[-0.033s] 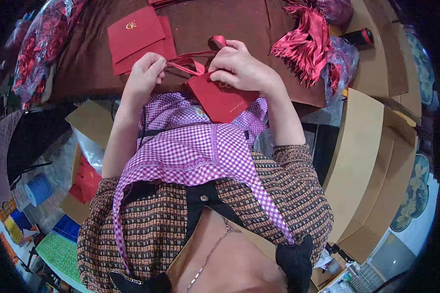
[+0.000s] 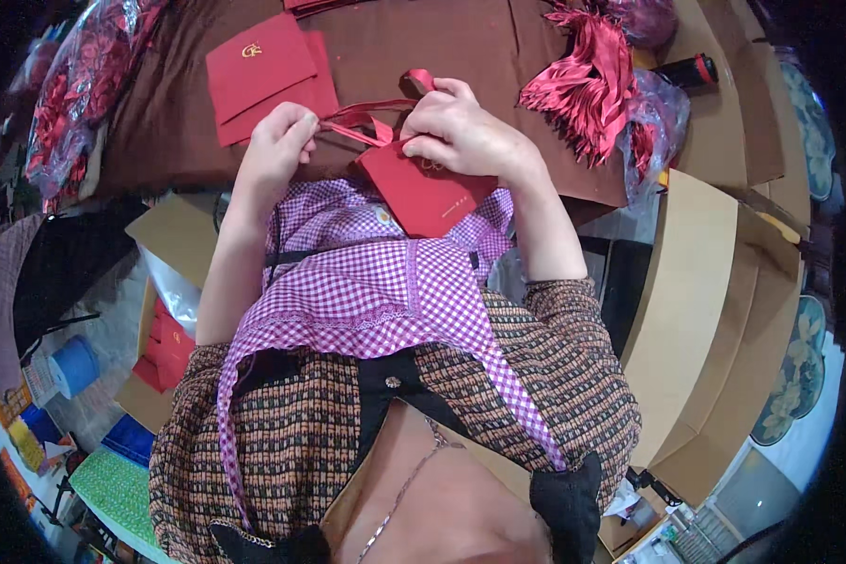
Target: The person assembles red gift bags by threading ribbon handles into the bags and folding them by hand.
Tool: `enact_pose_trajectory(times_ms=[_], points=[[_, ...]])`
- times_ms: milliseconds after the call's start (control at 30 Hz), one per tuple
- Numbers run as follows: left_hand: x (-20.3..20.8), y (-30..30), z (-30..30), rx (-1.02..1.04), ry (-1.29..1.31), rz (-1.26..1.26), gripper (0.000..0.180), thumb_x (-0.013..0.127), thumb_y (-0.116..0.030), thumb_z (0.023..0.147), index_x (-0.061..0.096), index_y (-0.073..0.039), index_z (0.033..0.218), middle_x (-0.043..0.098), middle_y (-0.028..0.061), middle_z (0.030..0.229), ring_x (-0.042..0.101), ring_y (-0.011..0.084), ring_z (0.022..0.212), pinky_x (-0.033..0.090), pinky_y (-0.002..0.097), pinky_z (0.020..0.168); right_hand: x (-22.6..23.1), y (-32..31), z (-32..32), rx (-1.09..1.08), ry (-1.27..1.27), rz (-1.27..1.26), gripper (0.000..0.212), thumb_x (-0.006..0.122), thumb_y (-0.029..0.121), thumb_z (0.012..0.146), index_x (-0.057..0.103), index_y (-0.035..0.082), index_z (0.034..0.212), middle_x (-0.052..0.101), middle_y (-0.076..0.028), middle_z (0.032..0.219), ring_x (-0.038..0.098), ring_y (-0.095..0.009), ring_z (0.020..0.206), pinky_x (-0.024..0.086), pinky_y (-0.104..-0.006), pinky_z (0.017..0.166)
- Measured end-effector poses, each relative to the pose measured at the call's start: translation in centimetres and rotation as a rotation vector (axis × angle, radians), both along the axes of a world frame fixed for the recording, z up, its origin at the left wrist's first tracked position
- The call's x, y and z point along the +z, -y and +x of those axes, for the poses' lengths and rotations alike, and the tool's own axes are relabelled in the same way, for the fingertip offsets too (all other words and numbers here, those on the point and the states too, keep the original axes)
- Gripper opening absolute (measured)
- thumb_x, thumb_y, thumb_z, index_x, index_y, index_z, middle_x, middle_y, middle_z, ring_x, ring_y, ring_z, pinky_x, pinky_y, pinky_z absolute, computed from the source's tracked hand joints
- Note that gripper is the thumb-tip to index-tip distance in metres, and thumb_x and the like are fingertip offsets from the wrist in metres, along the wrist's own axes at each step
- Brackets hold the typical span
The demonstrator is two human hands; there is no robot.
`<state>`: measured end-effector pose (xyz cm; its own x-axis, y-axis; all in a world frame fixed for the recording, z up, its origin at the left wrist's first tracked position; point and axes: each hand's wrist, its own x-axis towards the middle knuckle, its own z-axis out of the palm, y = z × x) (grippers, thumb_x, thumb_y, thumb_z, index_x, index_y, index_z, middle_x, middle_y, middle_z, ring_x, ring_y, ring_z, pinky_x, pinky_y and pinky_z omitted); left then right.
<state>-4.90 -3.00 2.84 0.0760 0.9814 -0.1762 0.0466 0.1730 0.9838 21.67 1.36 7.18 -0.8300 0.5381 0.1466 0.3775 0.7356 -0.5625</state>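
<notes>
Brown cloth-covered counter, cluttered. Flat red envelopes with a small gold emblem lie upper left; a heap of shiny red satin ribbons upper right beside crinkled clear plastic bags. Plain cardboard boxes stand at right. Right hand, grip closed on a red paper envelope at the counter edge. Left hand pinches the red ribbon, probably looped over the envelope.
</notes>
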Motion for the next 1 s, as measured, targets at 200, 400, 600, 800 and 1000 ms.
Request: enact_pose_trajectory(times_ms=[200,400,600,800,1000], points=[[0.6,-0.4,0.2,0.074,-0.046,0.006,0.013,0.051,-0.015,0.093,0.056,-0.003,0.089,0.052,-0.0015,0.072,0.047,0.0060,0.063,0.041,0.0207,0.057,0.2,-0.2,-0.1,-0.012,0.014,0.013,0.015,0.063,0.020,0.085,0.064,0.005,0.084,0.063,-0.004,0.080,0.059,-0.019,0.089,0.023,-0.0449,0.107],[0.6,-1.0,-0.2,0.201,-0.133,0.084,0.016,0.053,-0.017,0.092,0.057,-0.001,0.089,0.055,0.0011,0.073,0.052,0.0073,0.063,0.044,0.0223,0.055,-0.4,-1.0,0.1,-0.054,-0.021,0.024,0.015,0.061,0.022,0.085,0.062,0.006,0.086,0.062,-0.004,0.079,0.058,-0.020,0.087,0.023,-0.0434,0.108],[-0.2,-2.4,-0.8,0.282,-0.085,0.072,0.015,0.051,-0.013,0.093,0.058,0.000,0.089,0.053,0.0001,0.071,0.048,0.0072,0.061,0.040,0.0213,0.056,-0.5,-1.0,-0.5,-0.060,-0.026,0.045,0.014,0.059,0.021,0.086,0.062,0.007,0.087,0.061,-0.006,0.080,0.058,-0.020,0.088,0.023,-0.0437,0.109],[-0.2,-2.6,-2.4,0.324,-0.147,0.087,0.023,0.049,-0.019,0.096,0.059,0.001,0.100,0.058,0.0017,0.077,0.053,0.0079,0.065,0.042,0.0211,0.056,-0.8,-1.6,-0.1,-0.116,-0.007,-0.014,0.013,0.061,0.019,0.085,0.062,0.007,0.089,0.060,-0.007,0.081,0.058,-0.023,0.090,0.024,-0.0437,0.109],[0.8,0.2,0.6,-0.005,0.068,-0.033,0.034,0.046,-0.025,0.097,0.053,0.002,0.115,0.062,0.0089,0.102,0.059,0.0137,0.081,0.050,0.0257,0.067,0.1,-3.1,0.0,-0.299,-0.109,0.030,0.016,0.062,0.018,0.082,0.064,0.004,0.090,0.064,-0.011,0.084,0.058,-0.028,0.091,0.035,-0.0405,0.097]])
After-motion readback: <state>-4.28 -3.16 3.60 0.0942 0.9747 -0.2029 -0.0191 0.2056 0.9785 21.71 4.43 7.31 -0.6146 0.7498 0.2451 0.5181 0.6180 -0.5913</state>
